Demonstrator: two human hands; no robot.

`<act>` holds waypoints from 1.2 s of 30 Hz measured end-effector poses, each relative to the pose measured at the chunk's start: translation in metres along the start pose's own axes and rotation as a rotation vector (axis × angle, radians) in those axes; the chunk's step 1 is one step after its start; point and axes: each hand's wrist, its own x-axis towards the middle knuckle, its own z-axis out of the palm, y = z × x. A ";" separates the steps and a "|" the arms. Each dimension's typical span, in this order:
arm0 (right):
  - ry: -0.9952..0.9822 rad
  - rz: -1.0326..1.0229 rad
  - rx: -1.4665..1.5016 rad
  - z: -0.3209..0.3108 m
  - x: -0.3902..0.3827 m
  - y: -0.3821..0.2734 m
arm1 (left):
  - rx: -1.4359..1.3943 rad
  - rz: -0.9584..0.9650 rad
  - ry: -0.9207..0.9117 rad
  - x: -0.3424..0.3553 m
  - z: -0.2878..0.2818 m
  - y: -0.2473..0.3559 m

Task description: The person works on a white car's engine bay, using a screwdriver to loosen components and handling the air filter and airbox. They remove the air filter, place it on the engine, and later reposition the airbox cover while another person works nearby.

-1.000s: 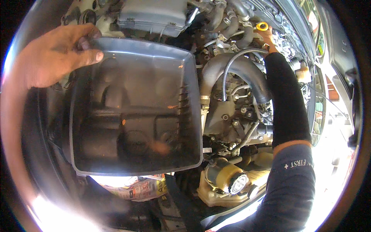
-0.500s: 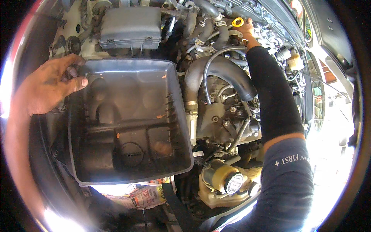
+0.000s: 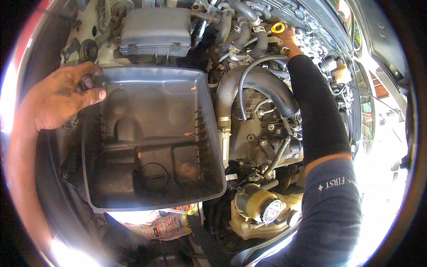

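Note:
My left hand (image 3: 66, 95) grips the upper left corner of an open black plastic air filter box (image 3: 153, 129), thumb over the rim and fingers curled at its outer side. A few orange-brown leaf bits lie inside the box. My right hand (image 3: 290, 39) reaches far over the engine, beside the yellow ring handle of a dipstick (image 3: 278, 28). Its fingers are partly hidden, and I cannot tell whether they hold anything. A black sleeve covers that forearm. Below it, a thick black intake hose (image 3: 249, 75) curves over the engine.
A lidded black box (image 3: 155, 31) stands beyond the air filter box. At the near side are a yellowish fluid reservoir (image 3: 249, 224) with a round cap and a printed, crumpled packet (image 3: 164, 224). Hoses and brackets crowd the engine (image 3: 253, 138). The raised hood (image 3: 387, 40) is at right.
The whole view has shifted slightly, so most things sit a little farther right. My left hand keeps its grip on the air filter box, and my right hand stays by the dipstick.

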 end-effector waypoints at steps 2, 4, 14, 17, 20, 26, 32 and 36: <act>-0.073 0.070 0.010 0.007 0.006 0.002 | 0.000 0.012 0.006 0.000 0.001 -0.002; -0.043 0.085 0.114 0.012 0.011 0.003 | -0.025 0.028 0.010 0.000 0.003 -0.005; -0.090 0.034 0.288 -0.021 -0.006 0.008 | 0.025 0.099 0.087 0.002 0.005 -0.011; -0.078 -0.001 0.227 -0.022 -0.008 0.008 | 0.048 0.118 0.105 0.001 0.005 -0.009; -0.016 -0.111 -0.020 -0.008 -0.007 0.008 | 0.065 0.096 0.128 0.000 0.006 -0.008; 0.150 -0.145 -0.146 0.011 0.003 0.011 | 0.000 0.056 0.017 0.005 0.005 -0.012; 0.063 -0.199 -0.034 -0.008 -0.007 0.011 | 0.064 0.079 0.068 0.005 0.009 -0.016; -0.039 -0.271 -0.109 -0.016 -0.014 0.013 | 0.063 0.078 0.056 0.005 0.006 -0.013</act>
